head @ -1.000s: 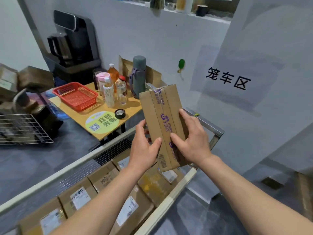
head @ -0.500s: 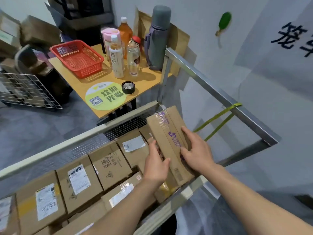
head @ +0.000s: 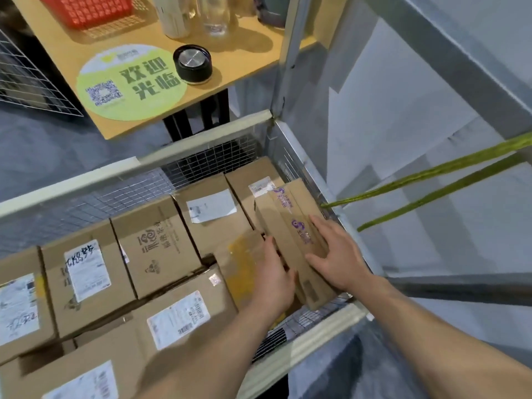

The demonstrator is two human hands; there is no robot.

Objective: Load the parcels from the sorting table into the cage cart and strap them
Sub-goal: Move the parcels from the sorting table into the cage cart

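Near edge: the cage cart (head: 305, 335) presents a pale top rail running from 7 o'clock to 3 o'clock, with wire mesh showing just inside it below the hands. That bare mesh strip is the only open room at the cart's right end.

The left hand (head: 273, 280) grips the long parcel (head: 290, 226) along its left edge, thumb over the top face; its fingertips are hidden down the side. The right hand (head: 336, 260) lies flat on the top face, fingers spread and straight, holding nothing. The parcel, bearing purple-printed tape, sits tilted inside the cart against the right mesh wall, its far end over a labelled carton.

Loaded cartons (head: 155, 249) fill the cart toward 9 o'clock, packed edge to edge with narrow dark gaps between some. One beside the left hand carries yellow tape.

A green strap (head: 431, 174) runs in two lines from the right wall toward 2 o'clock, its far end cut off.

Beyond the far rail, at 11 o'clock, a wooden table (head: 244, 53) carries a round green sticker (head: 129, 82), a black cap (head: 193, 66), and a red basket (head: 95, 10) and bottles (head: 172, 18) cropped by the top edge. The floor is grey
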